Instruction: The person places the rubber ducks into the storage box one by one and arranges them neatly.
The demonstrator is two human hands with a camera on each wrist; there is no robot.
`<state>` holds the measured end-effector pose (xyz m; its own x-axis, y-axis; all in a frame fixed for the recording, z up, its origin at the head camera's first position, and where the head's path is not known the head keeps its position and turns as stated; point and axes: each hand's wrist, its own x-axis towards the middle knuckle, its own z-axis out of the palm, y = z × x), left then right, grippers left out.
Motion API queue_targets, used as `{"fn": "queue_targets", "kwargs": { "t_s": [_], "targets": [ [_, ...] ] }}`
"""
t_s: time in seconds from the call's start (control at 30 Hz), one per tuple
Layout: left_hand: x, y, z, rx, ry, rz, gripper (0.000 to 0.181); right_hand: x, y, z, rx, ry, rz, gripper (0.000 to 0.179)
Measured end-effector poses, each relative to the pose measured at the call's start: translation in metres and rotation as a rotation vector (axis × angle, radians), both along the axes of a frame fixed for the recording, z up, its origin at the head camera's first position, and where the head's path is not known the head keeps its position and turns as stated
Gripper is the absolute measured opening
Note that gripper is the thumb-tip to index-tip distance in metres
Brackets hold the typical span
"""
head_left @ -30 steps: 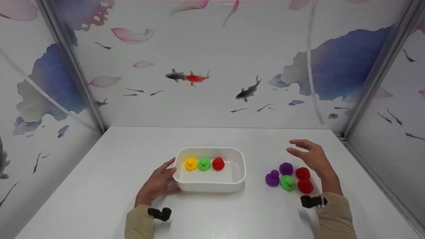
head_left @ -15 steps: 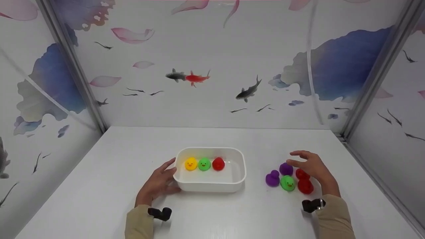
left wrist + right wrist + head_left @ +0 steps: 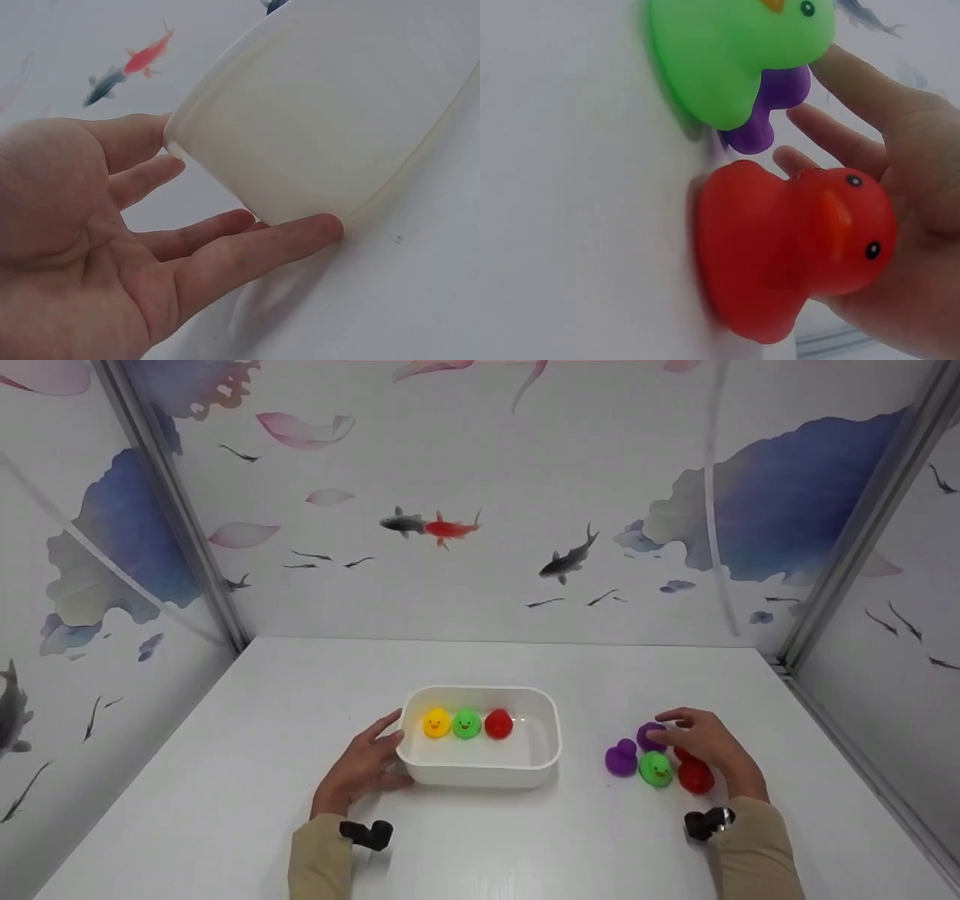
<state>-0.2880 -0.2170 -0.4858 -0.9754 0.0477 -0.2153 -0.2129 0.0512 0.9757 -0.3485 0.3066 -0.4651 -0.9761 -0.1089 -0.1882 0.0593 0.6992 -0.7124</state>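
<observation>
In the head view, a white rectangular tub point(image 3: 480, 776) holds a yellow duck point(image 3: 436, 723), a green duck point(image 3: 466, 724) and a red duck point(image 3: 499, 724). My left hand point(image 3: 366, 763) rests against its left end. The left wrist view shows straight fingers point(image 3: 135, 142) at the tub's wall. My right hand point(image 3: 703, 739) reaches over a group of toy ducks, thumb and fingers spread around the far purple duck point(image 3: 649, 737). Beside it sit another purple duck point(image 3: 622, 759), a green duck point(image 3: 656, 769) and a red duck point(image 3: 696, 775). A further red one is mostly hidden under the hand.
The white table point(image 3: 525, 840) meets a back wall point(image 3: 480, 600) printed with fish and petals. Side panels with metal corner posts point(image 3: 825, 547) stand left and right. Black wrist cameras point(image 3: 367, 834) sit at both cuffs.
My right hand has come down and toward me, from beyond the loose ducks to around the far purple one. My left hand stays at the tub. The head view has shifted slightly.
</observation>
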Motion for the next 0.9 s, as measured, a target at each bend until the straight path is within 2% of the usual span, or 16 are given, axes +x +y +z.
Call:
{"fn": "queue_targets", "kwargs": {
  "t_s": [0.17, 0.47, 0.7, 0.9],
  "targets": [
    [0.001, 0.002, 0.0, -0.008, -0.012, 0.007, 0.058, -0.001, -0.002, -0.005, 0.007, -0.007, -0.003, 0.075],
    [-0.002, 0.004, 0.001, -0.007, -0.007, 0.014, 0.056, -0.002, -0.002, 0.002, -0.017, 0.017, -0.024, 0.068],
    [-0.003, 0.003, 0.0, 0.019, 0.0, 0.0, 0.055, 0.0, -0.011, 0.021, -0.03, 0.065, -0.032, 0.073],
    [-0.002, 0.001, 0.0, 0.013, -0.003, 0.0, 0.057, 0.001, -0.024, 0.04, -0.04, 0.099, -0.008, 0.068]
  ]
}}
